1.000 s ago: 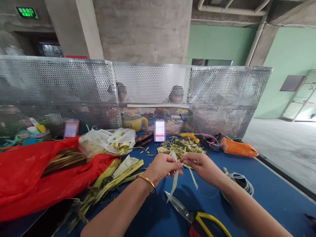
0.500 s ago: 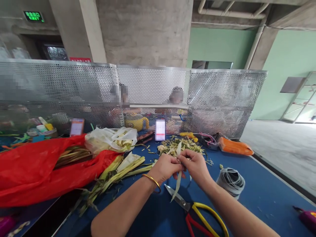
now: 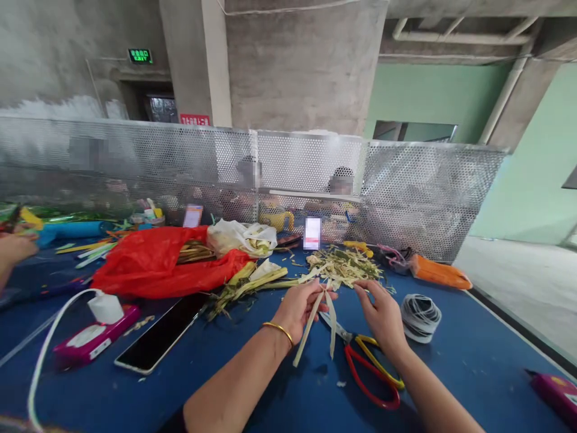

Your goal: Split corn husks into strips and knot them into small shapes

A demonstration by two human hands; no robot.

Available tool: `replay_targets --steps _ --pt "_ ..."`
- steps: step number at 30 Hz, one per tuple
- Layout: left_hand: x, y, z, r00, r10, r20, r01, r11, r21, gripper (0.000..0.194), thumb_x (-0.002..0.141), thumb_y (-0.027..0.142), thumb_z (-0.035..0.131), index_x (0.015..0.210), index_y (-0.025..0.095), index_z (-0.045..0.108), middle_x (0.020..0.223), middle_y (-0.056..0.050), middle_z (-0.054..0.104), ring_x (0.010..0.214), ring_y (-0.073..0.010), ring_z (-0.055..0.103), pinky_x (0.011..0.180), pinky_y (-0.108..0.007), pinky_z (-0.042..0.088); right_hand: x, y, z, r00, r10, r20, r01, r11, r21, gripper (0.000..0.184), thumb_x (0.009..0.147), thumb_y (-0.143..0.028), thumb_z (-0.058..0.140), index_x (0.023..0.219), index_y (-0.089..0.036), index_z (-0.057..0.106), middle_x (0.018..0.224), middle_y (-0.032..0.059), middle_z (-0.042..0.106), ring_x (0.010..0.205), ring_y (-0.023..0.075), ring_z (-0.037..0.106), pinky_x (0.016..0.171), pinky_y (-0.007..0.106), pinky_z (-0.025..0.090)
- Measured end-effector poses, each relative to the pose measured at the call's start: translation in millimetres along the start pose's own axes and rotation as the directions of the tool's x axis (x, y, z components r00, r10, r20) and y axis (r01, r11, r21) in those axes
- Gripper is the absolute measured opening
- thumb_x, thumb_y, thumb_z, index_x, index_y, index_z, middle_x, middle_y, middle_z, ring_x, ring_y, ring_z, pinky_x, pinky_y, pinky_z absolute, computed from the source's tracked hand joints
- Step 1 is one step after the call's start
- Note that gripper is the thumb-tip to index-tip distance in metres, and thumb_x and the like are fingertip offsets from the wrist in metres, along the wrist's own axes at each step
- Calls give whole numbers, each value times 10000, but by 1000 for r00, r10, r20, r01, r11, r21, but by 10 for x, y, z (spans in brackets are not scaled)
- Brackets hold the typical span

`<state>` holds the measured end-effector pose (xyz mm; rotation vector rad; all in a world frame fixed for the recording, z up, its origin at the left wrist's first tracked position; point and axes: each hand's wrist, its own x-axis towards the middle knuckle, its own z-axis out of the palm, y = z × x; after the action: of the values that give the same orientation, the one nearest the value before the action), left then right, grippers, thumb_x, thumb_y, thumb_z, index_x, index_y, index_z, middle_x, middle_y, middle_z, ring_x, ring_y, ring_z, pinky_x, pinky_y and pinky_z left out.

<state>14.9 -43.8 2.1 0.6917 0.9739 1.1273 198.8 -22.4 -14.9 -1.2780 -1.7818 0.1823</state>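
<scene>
My left hand (image 3: pixel 300 310) is closed in a pinch around pale husk strips (image 3: pixel 332 328); two long ends hang below the fingers and short ends stick out on top. To its right, my right hand (image 3: pixel 381 313) is off the strips, thumb and fingers parted, with nothing visible in it. Beneath and between the hands lie scissors (image 3: pixel 347 337) with one red and one yellow handle. Just beyond my fingertips is a heap of shredded plant scraps (image 3: pixel 347 264). A roll of grey cord (image 3: pixel 421 319) sits right of my right hand.
A bundle of stalks (image 3: pixel 247 285), a red plastic bag (image 3: pixel 148 267), a black-screened phone (image 3: pixel 162 334) and a purple power strip (image 3: pixel 99 338) lie left. An orange packet (image 3: pixel 442 273) lies right. A perforated metal screen (image 3: pixel 311 159) closes the back. Another person's hand (image 3: pixel 18 246) is far left.
My right hand has let go of the strips and moved right, while my left hand keeps hold. The view has swung left, bringing the phone and power strip into sight.
</scene>
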Motion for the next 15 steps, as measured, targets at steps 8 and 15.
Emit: replay_targets --steps 8,15 --pt "9 -14 -56 998 62 17 -61 996 -66 360 841 419 537 918 111 706 938 -115 720 603 -96 616 480 -172 405 -92 -119 72 961 -11 276 -35 986 164 371 893 -475 445 753 -192 640 759 27 678 763 194 607 692 262 427" --pt "29 -86 -37 991 136 7 -136 989 49 233 678 304 725 825 124 715 904 -84 716 572 -79 590 455 -165 367 -207 -202 168 917 -18 397 -54 984 169 344 863 -463 501 674 -183 568 638 -19 567 632 138 502 579 227 364"
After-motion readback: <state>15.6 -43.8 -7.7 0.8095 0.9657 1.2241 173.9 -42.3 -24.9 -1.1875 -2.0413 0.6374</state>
